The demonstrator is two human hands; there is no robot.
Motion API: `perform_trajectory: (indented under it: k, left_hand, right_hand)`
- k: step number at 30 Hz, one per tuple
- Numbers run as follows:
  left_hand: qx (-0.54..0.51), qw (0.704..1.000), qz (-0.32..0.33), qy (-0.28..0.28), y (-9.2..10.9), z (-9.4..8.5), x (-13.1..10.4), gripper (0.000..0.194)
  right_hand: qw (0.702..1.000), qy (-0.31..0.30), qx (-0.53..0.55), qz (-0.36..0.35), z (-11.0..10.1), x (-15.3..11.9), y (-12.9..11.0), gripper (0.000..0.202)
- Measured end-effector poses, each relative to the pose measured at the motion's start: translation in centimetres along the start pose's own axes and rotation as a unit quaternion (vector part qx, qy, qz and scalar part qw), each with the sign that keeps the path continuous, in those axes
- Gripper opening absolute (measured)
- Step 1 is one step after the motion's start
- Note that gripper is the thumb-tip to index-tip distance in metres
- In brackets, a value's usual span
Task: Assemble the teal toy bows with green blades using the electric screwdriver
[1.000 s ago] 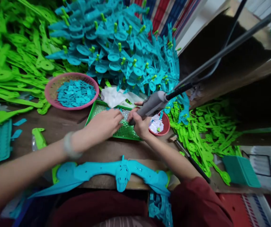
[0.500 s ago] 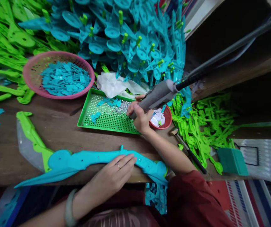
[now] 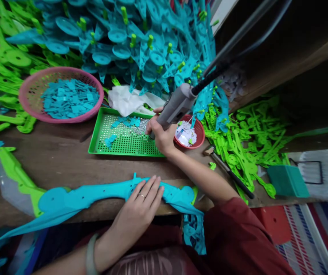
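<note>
My right hand [image 3: 164,134] is wrapped around a grey electric screwdriver [image 3: 178,102], whose cable runs up to the upper right. Its lower end is over the green perforated tray [image 3: 124,149], beside a heap of small silvery screws [image 3: 141,126]; the tip is hidden. Scraps of blue plastic [image 3: 126,122] lie in the same tray. Near the table's front edge is a long blue plastic toy bow [image 3: 101,193] with a lime-green and clear end at the left. My left hand [image 3: 139,202] lies flat across it, fingers stretched out.
A pink basket [image 3: 23,93] of blue pieces stands at the left. Behind rises a pile of blue parts [image 3: 155,57]. A red basket [image 3: 200,133] of white pieces, a hammer [image 3: 229,170] and lime-green parts [image 3: 242,145] are at the right, near a green box [image 3: 287,180].
The screwdriver has tilted more upright in my right hand, still over the tray. My left hand's fingers have spread slightly on the blue bow. The whole view has shifted a little.
</note>
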State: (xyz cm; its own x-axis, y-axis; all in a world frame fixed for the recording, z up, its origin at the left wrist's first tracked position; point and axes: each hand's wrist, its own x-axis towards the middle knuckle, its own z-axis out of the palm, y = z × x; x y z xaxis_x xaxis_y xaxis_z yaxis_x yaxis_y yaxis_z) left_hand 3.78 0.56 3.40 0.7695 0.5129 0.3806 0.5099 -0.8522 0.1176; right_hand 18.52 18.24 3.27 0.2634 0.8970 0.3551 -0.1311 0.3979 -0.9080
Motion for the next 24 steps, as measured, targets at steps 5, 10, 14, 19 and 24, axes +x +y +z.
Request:
perform_trajectory:
  k: [5, 10, 14, 19, 24]
  left_hand:
    - [-0.042, 0.995, 0.088, 0.026, 2.1, -0.3, 0.4, 0.040]
    - [-0.075, 0.992, 0.079, 0.064, 3.7, 1.6, -0.1, 0.040]
    - [-0.103, 0.987, 0.063, 0.103, 3.6, 2.4, -0.2, 0.034]
    - [-0.110, 0.986, 0.058, 0.111, 3.3, 2.4, -0.2, 0.033]
    - [-0.122, 0.985, 0.068, 0.105, 3.3, 2.8, -0.1, 0.032]
  right_hand:
    - [0.999, 0.024, -0.021, -0.015, -1.1, -1.2, -5.7, 0.046]
    - [0.999, 0.013, -0.026, 0.020, -4.9, -7.5, -14.3, 0.026]
    - [0.996, 0.046, -0.073, 0.005, -7.9, -12.2, -16.0, 0.026]
    - [0.993, 0.067, -0.094, -0.028, -9.6, -14.4, -15.3, 0.031]
    - [0.994, 0.040, -0.097, 0.007, -9.6, -15.7, -16.4, 0.034]
